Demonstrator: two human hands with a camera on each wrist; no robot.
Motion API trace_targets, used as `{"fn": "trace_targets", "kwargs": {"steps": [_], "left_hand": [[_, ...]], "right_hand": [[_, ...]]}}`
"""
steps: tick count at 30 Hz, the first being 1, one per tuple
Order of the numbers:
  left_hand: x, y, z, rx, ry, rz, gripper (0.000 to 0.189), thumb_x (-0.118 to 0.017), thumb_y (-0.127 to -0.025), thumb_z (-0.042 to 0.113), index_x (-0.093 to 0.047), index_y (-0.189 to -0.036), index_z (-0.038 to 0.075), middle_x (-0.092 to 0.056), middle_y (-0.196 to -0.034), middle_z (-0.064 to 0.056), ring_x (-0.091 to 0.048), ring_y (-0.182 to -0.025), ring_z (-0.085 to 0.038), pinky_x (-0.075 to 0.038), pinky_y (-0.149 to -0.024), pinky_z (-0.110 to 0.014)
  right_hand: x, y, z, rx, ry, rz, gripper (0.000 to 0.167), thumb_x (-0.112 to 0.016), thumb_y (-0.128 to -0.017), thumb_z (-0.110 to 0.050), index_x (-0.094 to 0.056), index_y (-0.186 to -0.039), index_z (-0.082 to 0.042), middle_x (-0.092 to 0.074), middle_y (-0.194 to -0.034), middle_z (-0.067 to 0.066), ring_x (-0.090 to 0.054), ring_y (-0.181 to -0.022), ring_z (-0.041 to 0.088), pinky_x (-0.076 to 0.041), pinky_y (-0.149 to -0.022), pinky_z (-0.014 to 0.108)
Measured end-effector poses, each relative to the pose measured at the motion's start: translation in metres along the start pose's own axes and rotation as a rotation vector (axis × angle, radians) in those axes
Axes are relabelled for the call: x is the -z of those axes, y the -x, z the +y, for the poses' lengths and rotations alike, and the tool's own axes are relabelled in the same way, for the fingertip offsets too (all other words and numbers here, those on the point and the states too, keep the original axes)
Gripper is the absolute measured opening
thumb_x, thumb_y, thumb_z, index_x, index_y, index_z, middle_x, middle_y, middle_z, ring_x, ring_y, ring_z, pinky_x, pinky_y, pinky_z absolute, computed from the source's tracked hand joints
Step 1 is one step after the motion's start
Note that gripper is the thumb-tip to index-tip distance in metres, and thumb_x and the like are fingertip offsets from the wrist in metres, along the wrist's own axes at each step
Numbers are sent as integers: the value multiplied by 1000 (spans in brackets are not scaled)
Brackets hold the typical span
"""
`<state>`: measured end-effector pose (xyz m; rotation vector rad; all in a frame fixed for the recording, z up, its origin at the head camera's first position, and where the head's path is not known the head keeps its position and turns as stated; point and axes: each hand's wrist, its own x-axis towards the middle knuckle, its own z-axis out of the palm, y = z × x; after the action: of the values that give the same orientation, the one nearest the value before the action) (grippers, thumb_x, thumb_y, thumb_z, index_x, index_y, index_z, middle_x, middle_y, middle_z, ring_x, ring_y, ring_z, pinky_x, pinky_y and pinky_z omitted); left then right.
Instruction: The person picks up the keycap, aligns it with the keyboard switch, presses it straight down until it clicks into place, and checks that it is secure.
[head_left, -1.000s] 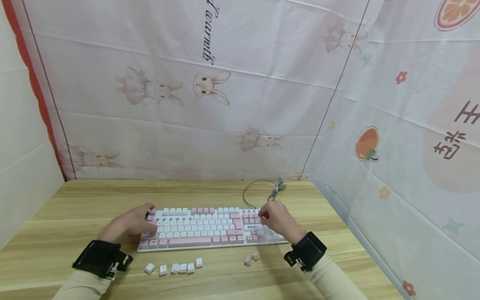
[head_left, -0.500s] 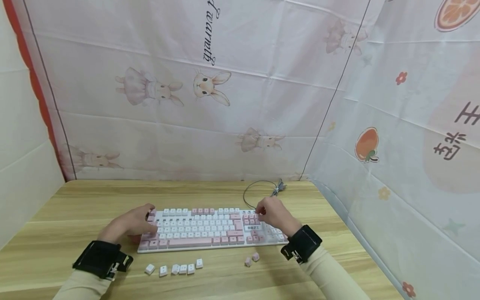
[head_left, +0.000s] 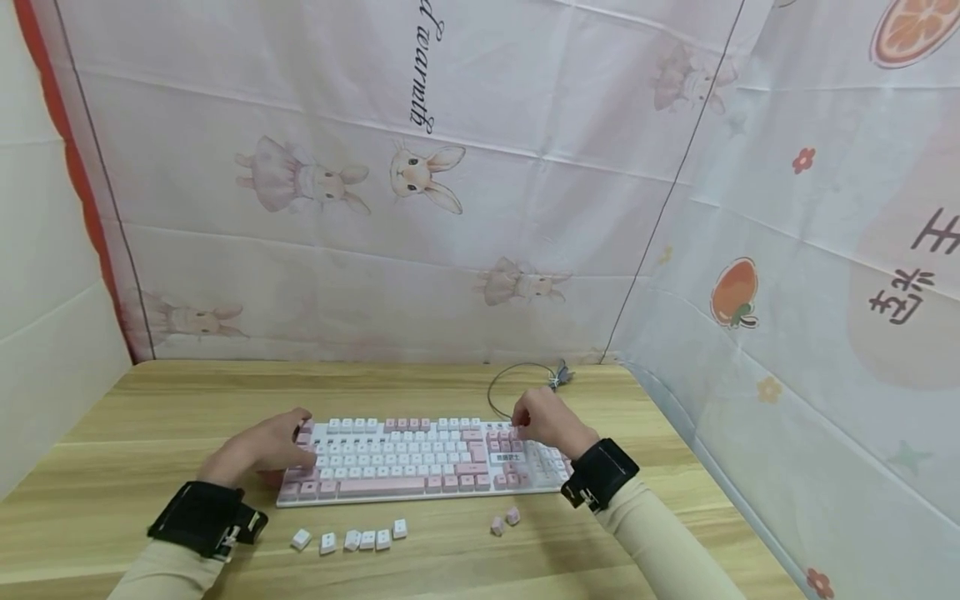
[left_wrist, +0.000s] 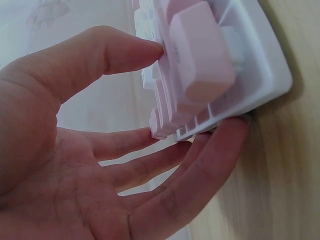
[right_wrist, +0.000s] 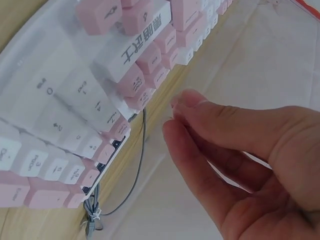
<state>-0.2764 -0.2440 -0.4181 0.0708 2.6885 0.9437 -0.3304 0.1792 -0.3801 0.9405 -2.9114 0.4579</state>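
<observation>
A white and pink keyboard (head_left: 382, 486) lies across the table. My left hand (head_left: 262, 446) holds its left end, thumb on top beside a pink corner key (left_wrist: 200, 52) and fingers along the edge and underside. My right hand (head_left: 549, 419) is over the keyboard's upper right, with thumb and forefinger tips together. Between them shows a sliver of a small pink keycap (right_wrist: 178, 114), mostly hidden by the fingers. In front of the keyboard lie two loose pink keycaps (head_left: 497, 526) and several loose white keycaps (head_left: 327, 543).
A grey cable (head_left: 491, 392), tied into a bundle, lies behind the keyboard's right part. The wooden table (head_left: 225, 383) meets a printed cloth (head_left: 450, 233) at the back, and more cloth hangs on both sides. Some bare switches show in the keyboard's number row.
My right hand has shifted slightly toward the back edge, its wrist swinging a little left, fingertips still together. The left hand stays on the keyboard's end, and the loose keycaps have not moved.
</observation>
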Motion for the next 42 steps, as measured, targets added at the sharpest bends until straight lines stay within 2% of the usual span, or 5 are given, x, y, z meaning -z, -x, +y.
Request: {"fn": "trace_targets", "kwargs": {"steps": [15,25,37,42], "left_hand": [[2,1,2,-17,-30,3,89,-76,-85,20,-27,-153,-12,-39,-148,-43,-58,-108,-35,-54,-71,-35],[0,1,4,38,-8,-6,90,-76,-87,20,-25,-155,-10,-36,-151,-42,-58,-105,-33,-53,-70,-34],[-1,1,3,19,-10,-5,89,-76,-87,21,-25,-154,-11,-37,-148,-43,-60,-103,-33,-54,-69,-35],[0,2,5,14,-19,-1,89,-75,-87,21,-26,-154,-11,-38,-148,-43,-59,-103,-33,-54,-69,-35]], "right_hand": [[-1,-14,6,-32,31,-4,10,-80,-79,7,-80,-84,-2,-75,-78,6,-63,-70,13,-56,-68,30],[-7,-25,12,-30,50,-12,9,-83,-78,5,-80,-84,-2,-75,-78,5,-63,-71,13,-55,-71,31],[-10,-34,17,18,105,-9,10,-82,-76,6,-79,-78,-3,-73,-74,5,-63,-68,11,-53,-65,27],[-12,-36,18,14,109,-28,9,-81,-76,6,-78,-77,-2,-73,-73,4,-62,-68,11,-53,-67,27]]}}
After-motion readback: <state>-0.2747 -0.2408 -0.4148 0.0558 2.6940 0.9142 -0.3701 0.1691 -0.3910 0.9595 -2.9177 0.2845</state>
